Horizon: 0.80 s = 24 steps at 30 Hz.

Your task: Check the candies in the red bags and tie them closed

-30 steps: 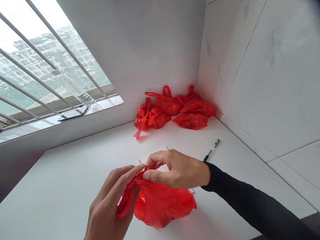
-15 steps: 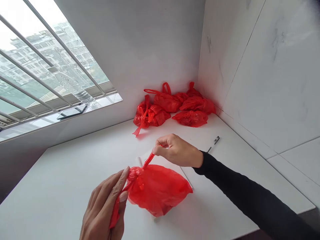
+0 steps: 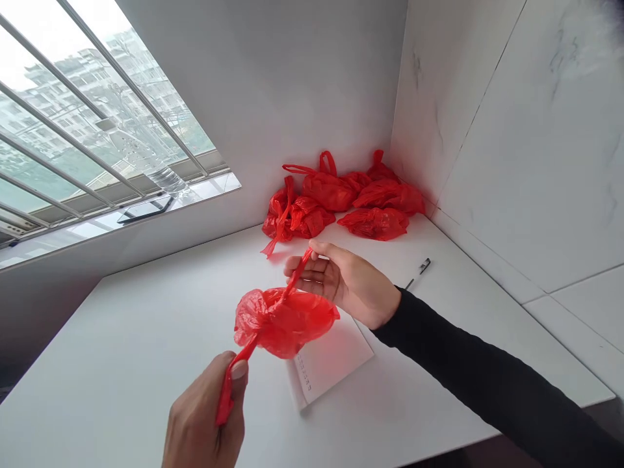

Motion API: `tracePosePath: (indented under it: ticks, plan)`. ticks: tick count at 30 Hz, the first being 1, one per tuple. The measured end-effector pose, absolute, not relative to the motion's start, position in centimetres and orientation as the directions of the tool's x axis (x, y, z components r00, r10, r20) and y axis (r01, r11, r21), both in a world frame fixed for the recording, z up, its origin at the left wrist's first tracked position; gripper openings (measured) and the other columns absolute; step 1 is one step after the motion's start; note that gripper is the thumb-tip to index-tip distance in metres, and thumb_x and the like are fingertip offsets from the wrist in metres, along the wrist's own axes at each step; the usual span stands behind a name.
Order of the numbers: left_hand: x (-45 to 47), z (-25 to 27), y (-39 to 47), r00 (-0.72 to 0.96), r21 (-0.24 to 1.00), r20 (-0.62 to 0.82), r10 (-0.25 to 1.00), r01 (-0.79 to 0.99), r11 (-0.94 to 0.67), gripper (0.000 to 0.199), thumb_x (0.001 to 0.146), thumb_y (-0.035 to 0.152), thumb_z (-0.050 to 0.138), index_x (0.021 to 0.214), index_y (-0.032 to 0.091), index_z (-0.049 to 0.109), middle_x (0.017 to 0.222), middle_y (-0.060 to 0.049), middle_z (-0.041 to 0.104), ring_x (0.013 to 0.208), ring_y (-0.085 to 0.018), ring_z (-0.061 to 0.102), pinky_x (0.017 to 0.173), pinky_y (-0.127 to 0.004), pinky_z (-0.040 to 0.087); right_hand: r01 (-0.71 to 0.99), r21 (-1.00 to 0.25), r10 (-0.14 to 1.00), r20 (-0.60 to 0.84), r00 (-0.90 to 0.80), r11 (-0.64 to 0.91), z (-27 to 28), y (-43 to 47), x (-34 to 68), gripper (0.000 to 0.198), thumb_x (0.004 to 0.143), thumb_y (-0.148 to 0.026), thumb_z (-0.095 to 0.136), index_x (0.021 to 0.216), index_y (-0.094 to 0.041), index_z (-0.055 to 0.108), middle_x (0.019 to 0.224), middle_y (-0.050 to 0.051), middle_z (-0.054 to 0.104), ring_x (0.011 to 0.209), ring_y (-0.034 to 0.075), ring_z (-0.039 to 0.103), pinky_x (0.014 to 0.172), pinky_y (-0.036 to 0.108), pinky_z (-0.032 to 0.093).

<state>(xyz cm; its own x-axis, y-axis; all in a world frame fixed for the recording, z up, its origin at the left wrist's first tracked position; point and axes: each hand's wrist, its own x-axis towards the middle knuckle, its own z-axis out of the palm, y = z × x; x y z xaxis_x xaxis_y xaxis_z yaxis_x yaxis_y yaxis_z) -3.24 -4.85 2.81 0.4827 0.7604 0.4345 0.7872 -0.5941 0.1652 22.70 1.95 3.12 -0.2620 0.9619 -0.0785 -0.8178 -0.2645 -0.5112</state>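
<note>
A thin red plastic bag [image 3: 292, 325], gathered at its neck, hangs between my two hands above the table. My left hand [image 3: 209, 409] is closed on one of its handles, pinched under the thumb, with the loose end hanging below. At the other side my right hand [image 3: 348, 279] pinches the second handle between thumb and forefinger, palm turned toward me and the other fingers extended. Both handles look pulled apart, away from the bunched neck. What the bag contains, if anything, cannot be seen. Below it lies a white spiral notebook [image 3: 336, 364], partly covered by the bag.
Several red plastic bags [image 3: 341, 195] lie heaped in the table's back corner against the walls. A pen [image 3: 424, 265] rests right of my right hand. On the windowsill are a clear water bottle [image 3: 146, 156] and a dark flat device [image 3: 146, 209] beside the window bars.
The red bag has been lifted and turned, uncovering more of the notebook. My right hand has rotated palm toward me and its fingers have opened out. My left fingers have drawn back from the neck.
</note>
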Motion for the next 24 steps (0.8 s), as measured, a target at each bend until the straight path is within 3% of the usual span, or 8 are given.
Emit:
tracePosePath:
  ticks: [3, 5, 11, 13, 16, 19, 21, 24]
  plan:
    - [-4.3, 1.4, -4.8, 0.579, 0.003, 0.35, 0.737, 0.786, -0.618, 0.027, 0.101, 0.018, 0.043, 0.078, 0.026, 0.033, 0.057, 0.006, 0.039, 0.045, -0.014, 0.035, 0.043, -0.024, 0.031, -0.853, -0.441, 0.921, -0.374, -0.106, -0.277, 0.6, 4.6, 22.7, 0.033, 0.101, -0.016, 0.048, 0.067, -0.02, 0.05, 0.063, 0.0, 0.062, 0.062, 0.013, 0.064, 0.071, 0.025, 0.059]
    - [-5.5, 0.5, -4.9, 0.593, -0.045, 0.313, 0.742, 0.79, -0.612, 0.025, 0.101, 0.018, 0.043, 0.079, 0.026, 0.035, 0.054, 0.007, 0.041, 0.043, -0.014, 0.035, 0.041, -0.024, 0.031, -0.865, -0.422, 0.891, -0.451, -0.06, -0.272, -0.9, 6.0, 22.6, 0.037, 0.1, -0.011, 0.044, 0.065, -0.022, 0.045, 0.053, -0.004, 0.051, 0.053, 0.011, 0.058, 0.063, 0.022, 0.057]
    - [-7.1, -0.2, -5.3, 0.451, 0.197, 0.238, 0.86, 0.845, -0.497, 0.029, 0.105, 0.028, 0.042, 0.077, 0.025, 0.041, 0.058, 0.006, 0.041, 0.043, -0.012, 0.037, 0.042, -0.021, 0.037, -0.882, -0.386, 0.911, -0.399, -0.104, -0.27, -1.7, 6.5, 22.1, 0.029, 0.095, -0.015, 0.054, 0.067, -0.02, 0.05, 0.057, -0.003, 0.054, 0.054, 0.011, 0.058, 0.061, 0.025, 0.059]
    - [-5.8, 0.4, -5.1, 0.479, 0.245, 0.254, 0.84, 0.809, -0.535, 0.024, 0.105, 0.026, 0.043, 0.081, 0.024, 0.048, 0.071, 0.002, 0.053, 0.052, -0.012, 0.047, 0.048, -0.021, 0.043, -0.887, -0.383, 0.913, -0.396, -0.096, -0.259, -1.4, 6.2, 22.3, 0.028, 0.096, -0.017, 0.055, 0.069, -0.02, 0.05, 0.059, -0.003, 0.056, 0.056, 0.012, 0.059, 0.063, 0.026, 0.06]
    - [-3.0, 1.4, -4.3, 0.569, 0.209, 0.312, 0.761, 0.74, -0.64, 0.012, 0.103, 0.021, 0.049, 0.099, 0.024, 0.059, 0.12, -0.009, 0.062, 0.092, -0.017, 0.066, 0.073, -0.025, 0.055, -0.882, -0.391, 0.902, -0.424, -0.082, -0.264, -1.4, 6.1, 22.8, 0.023, 0.097, -0.019, 0.054, 0.075, -0.02, 0.051, 0.062, -0.002, 0.059, 0.058, 0.013, 0.062, 0.062, 0.027, 0.06]
    - [-0.8, 1.6, -2.9, 0.639, 0.138, 0.326, 0.697, 0.697, -0.703, 0.018, 0.1, 0.018, 0.055, 0.116, 0.024, 0.059, 0.148, -0.012, 0.05, 0.134, -0.027, 0.053, 0.101, -0.039, 0.053, -0.879, -0.402, 0.898, -0.434, -0.065, -0.258, -1.6, 6.0, 23.0, 0.019, 0.097, -0.019, 0.054, 0.079, -0.02, 0.052, 0.065, -0.002, 0.061, 0.057, 0.013, 0.062, 0.06, 0.025, 0.059]
    - [0.1, 1.0, -1.7, 0.662, 0.122, 0.305, 0.685, 0.686, -0.717, 0.027, 0.098, 0.02, 0.058, 0.124, 0.024, 0.055, 0.15, -0.013, 0.05, 0.142, -0.032, 0.046, 0.108, -0.048, 0.049, -0.879, -0.409, 0.901, -0.43, -0.049, -0.243, -1.4, 6.0, 23.1, 0.017, 0.096, -0.018, 0.054, 0.079, -0.02, 0.052, 0.067, -0.001, 0.062, 0.058, 0.013, 0.063, 0.062, 0.026, 0.06]
    - [0.9, -0.4, -0.2, 0.624, 0.154, 0.314, 0.716, 0.71, -0.687, 0.043, 0.095, 0.014, 0.056, 0.136, 0.021, 0.046, 0.132, -0.014, 0.063, 0.125, -0.032, 0.059, 0.1, -0.052, 0.052, -0.878, -0.427, 0.906, -0.422, -0.019, -0.218, -0.7, 5.8, 23.1, 0.016, 0.094, -0.017, 0.055, 0.079, -0.02, 0.053, 0.071, 0.001, 0.065, 0.062, 0.014, 0.064, 0.065, 0.029, 0.062]
